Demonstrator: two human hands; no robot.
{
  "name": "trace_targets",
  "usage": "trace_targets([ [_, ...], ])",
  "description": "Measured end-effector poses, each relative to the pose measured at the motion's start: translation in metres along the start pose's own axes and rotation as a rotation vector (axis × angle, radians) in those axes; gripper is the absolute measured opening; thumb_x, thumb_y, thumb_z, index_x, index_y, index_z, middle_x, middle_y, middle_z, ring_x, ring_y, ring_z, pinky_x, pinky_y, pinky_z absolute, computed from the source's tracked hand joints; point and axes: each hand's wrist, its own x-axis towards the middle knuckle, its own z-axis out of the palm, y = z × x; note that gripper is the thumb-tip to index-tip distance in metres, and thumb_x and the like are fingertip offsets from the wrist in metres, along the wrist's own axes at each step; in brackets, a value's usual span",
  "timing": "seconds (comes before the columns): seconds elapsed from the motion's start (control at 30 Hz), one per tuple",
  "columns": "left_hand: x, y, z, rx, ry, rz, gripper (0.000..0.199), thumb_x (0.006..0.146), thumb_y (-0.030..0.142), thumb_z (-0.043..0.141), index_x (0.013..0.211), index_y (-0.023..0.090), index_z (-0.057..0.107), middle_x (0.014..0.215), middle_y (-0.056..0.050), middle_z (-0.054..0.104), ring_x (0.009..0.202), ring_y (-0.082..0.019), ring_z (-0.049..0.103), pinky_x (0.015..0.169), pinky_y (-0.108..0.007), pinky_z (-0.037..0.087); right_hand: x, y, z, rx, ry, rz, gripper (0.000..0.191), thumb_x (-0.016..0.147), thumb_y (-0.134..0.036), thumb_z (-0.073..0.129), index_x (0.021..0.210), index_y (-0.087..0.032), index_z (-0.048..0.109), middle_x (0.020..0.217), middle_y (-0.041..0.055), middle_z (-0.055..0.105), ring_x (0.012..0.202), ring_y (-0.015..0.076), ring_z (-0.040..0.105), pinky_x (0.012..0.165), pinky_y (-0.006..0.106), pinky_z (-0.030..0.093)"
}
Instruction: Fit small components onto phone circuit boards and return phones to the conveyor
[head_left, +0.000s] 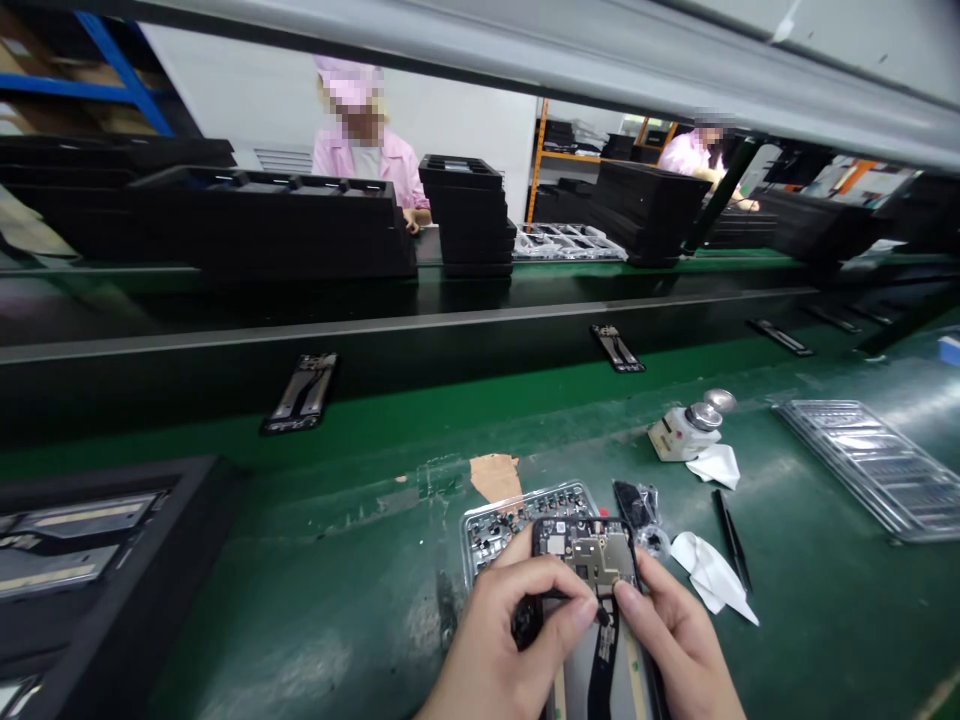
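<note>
An opened smartphone [615, 560] is held upright between my hands, its inner side facing me, with a circuit board at the top and a black flex cable [602, 665] running down the middle. My right hand [679, 630] grips the phone's right edge, thumb pressing by the lower part of the board. The thumb and index finger of my left hand [517, 620] pinch together at the flex cable's upper end; the exact contact is partly covered by the fingertips. Behind the phone lies a clear tray [487, 540] full of small parts.
Black tweezers [731, 540], white wipes [712, 575] and a dispenser bottle [686, 430] lie to the right, near stacked clear trays [870, 465]. A black foam tray [172, 560] with phone parts stands left. Phone frames [302, 393] lie along the green line; co-workers sit beyond black tray stacks [469, 215].
</note>
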Motion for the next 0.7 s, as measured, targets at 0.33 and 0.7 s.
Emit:
trace_targets([
  [0.33, 0.013, -0.01, -0.012, 0.235, 0.357, 0.384, 0.012, 0.078, 0.011, 0.057, 0.074, 0.02, 0.064, 0.112, -0.006, 0.05, 0.106, -0.021, 0.048, 0.088, -0.035, 0.04, -0.005, 0.002, 0.009, 0.046, -0.026, 0.065, 0.038, 0.078, -0.042, 0.061, 0.113, -0.028, 0.062, 0.067, 0.0011, 0.071, 0.053, 0.0197, 0.064, 0.063, 0.033, 0.053],
  [0.7, 0.016, -0.018, -0.019, 0.646, 0.323, 0.881, 0.026, 0.072, -0.002, 0.056, 0.089, 0.018, 0.062, 0.101, -0.009, 0.061, 0.099, -0.022, 0.056, 0.08, -0.04, 0.049, -0.003, 0.005, 0.002, -0.057, -0.111, 0.062, 0.046, 0.079, -0.046, 0.058, 0.121, -0.028, 0.056, 0.049, -0.0026, 0.061, 0.039, 0.0166, 0.053, 0.05, 0.029, 0.049],
])
